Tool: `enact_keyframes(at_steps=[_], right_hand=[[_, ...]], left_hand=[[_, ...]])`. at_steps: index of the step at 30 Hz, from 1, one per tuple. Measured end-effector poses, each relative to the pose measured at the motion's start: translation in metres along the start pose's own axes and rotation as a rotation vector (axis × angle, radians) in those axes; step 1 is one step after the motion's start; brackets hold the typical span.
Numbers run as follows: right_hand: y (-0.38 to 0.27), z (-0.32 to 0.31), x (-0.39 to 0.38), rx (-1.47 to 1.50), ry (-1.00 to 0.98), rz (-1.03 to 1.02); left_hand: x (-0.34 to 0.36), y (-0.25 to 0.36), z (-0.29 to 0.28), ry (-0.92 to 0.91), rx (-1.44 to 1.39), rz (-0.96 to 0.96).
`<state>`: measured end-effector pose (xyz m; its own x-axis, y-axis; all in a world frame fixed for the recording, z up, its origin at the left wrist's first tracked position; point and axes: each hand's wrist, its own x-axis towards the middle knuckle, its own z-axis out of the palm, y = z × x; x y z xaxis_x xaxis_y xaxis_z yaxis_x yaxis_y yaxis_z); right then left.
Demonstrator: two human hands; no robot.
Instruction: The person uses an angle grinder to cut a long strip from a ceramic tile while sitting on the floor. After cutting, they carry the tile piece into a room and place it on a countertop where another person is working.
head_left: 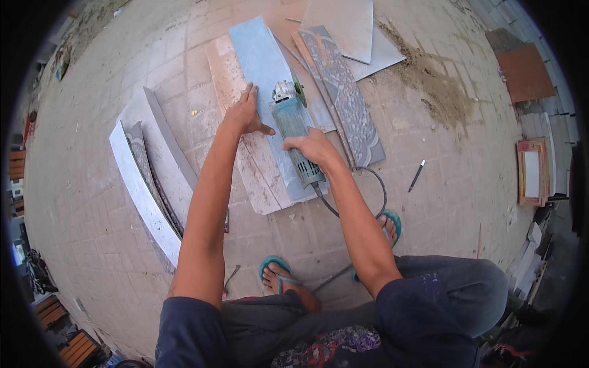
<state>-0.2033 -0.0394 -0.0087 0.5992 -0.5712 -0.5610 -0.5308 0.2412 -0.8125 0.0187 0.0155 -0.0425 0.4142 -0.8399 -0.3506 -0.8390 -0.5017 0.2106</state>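
The person's right grip (314,147) is wrapped around a grinder (287,116), with its green disc (299,91) ahead. The left grip (244,115) rests spread on a blue slab (254,46) beside the grinder. A pen (416,176) lies right of both.

Place type: improvised tile-cutting work area on a paved yard; roof cover cannot be told from this view.
Floor: broad block paving (86,184), dusty and stained, used as the work surface.
Loose ground material: sandy dirt patch (438,101) spread over the paving at upper right.
Power tool: corded angle grinder (288,119) with green disc, located over a blue-grey tile (254,46).
Stock: large pale tile (343,27) and pebble-patterned tile (350,92), laid flat; long narrow strips (144,196) grouped at left.
Marking implement: black pen (416,176) on the paving.
Right perimeter: brown panel (525,72) and upright slabs (540,126).
Lower-left perimeter: orange slatted items (80,349), partly blurred.
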Motion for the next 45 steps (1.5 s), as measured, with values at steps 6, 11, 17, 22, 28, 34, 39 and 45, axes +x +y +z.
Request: enact_keyframes(at_steps=[6,11,17,22,28,34,39,45], right_hand=[[0.01,-0.002,-0.014,-0.007,-0.004,0.016],[0.014,-0.003,-0.026,-0.002,-0.039,0.007],[0.041,-0.002,-0.021,-0.056,0.004,-0.008],[0.025,-0.002,-0.028,-0.005,0.0,-0.009],[0.0,-0.005,-0.012,-0.013,-0.019,-0.011],[-0.019,-0.003,0.029,0.0,-0.017,-0.03],[-0.032,-0.001,0.076,-0.004,-0.009,-0.074],[-0.059,0.0,0.126,-0.003,-0.021,-0.128]], left_hand=[[-0.001,0.003,-0.002,-0.01,-0.016,0.004],[-0.001,-0.001,-0.001,-0.006,-0.019,0.008],[0.003,0.0,0.002,0.005,-0.008,0.032],[0.001,-0.005,0.003,0.015,-0.027,0.028],[-0.003,0.002,0.0,0.003,-0.037,0.003],[-0.005,0.002,-0.003,-0.016,-0.066,-0.018],[-0.007,0.003,-0.006,-0.024,-0.096,-0.022],[-0.008,0.007,-0.006,-0.014,-0.107,-0.026]])
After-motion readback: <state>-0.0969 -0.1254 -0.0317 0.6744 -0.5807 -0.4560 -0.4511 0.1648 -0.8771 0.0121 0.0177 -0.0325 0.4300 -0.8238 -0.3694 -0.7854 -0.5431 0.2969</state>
